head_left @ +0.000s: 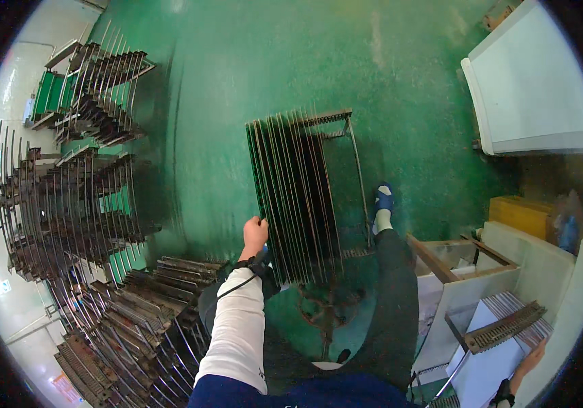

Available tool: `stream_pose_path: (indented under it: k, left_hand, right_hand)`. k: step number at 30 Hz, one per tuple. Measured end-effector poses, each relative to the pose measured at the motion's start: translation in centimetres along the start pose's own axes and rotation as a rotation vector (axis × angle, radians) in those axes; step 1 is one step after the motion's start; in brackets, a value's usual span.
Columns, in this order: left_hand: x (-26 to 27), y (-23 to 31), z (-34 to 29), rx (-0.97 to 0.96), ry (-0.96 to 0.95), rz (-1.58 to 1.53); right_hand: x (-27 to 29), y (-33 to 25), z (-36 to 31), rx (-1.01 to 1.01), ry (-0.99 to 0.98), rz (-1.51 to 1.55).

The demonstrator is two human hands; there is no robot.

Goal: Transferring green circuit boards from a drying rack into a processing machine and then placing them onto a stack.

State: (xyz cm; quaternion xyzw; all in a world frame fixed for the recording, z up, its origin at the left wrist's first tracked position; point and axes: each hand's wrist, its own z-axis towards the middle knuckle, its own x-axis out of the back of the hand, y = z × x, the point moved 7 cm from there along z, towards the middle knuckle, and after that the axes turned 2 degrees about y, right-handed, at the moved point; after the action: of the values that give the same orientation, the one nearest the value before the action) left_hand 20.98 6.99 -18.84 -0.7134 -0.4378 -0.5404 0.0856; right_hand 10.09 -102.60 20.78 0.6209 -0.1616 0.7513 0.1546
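Note:
A slotted metal rack (pixel 358 173) stands on the floor in front of me. Several thin dark boards (pixel 291 194) stand upright in it, packed side by side toward its left. My left hand (pixel 255 232) is closed at the outer left edge of the row, gripping the end board. Far to the lower right, my right hand (pixel 530 360) is at the edge of a pale board (pixel 483 350), its fingers partly hidden. That board is beside a second slotted rack (pixel 505 328), which has several light panels in it.
Several empty-looking slotted racks (pixel 67 211) crowd the left side, with more racks (pixel 135 313) at the lower left. A round stool base (pixel 327 316) is between my legs. On the right are a wood-framed cart (pixel 468 262), a yellow box (pixel 519 216) and a white-topped table (pixel 533 88).

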Motion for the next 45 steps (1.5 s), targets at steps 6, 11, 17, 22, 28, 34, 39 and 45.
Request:
stream_pose_path:
  k: [6,11,17,22,28,34,39,45]
  left_hand:
    - [0.1,0.4,1.7,0.007,0.001,0.123]
    - [-0.9,1.0,1.6,0.020,-0.069,0.155]
    - [1.6,3.1,-0.2,-0.004,-0.076,0.207]
    - [0.7,2.6,-0.5,-0.013,-0.064,0.170]
    - [3.3,3.6,0.5,-0.154,0.021,0.155]
    - [6.5,5.8,-1.1,-0.184,0.038,0.119]
    - [13.7,7.5,-4.4,-0.246,0.125,0.066]
    - [30.3,11.8,-10.3,-0.335,0.229,-0.304]
  right_hand:
    - [-1.8,1.6,0.0,-0.184,0.000,0.190]
    - [-0.7,5.4,0.3,-0.065,0.011,-0.031]
    - [-2.5,4.6,0.0,-0.055,0.046,0.041]
    - [-1.5,2.6,0.2,-0.079,0.012,0.046]
    - [-1.0,0.2,-1.6,-0.053,0.083,0.025]
    - [-0.4,-2.1,-0.9,-0.095,0.059,0.060]
    - [-1.5,-1.4,0.6,-0.114,0.103,0.088]
    - [-1.7,-2.6,-0.4,-0.125,0.230,-0.035]
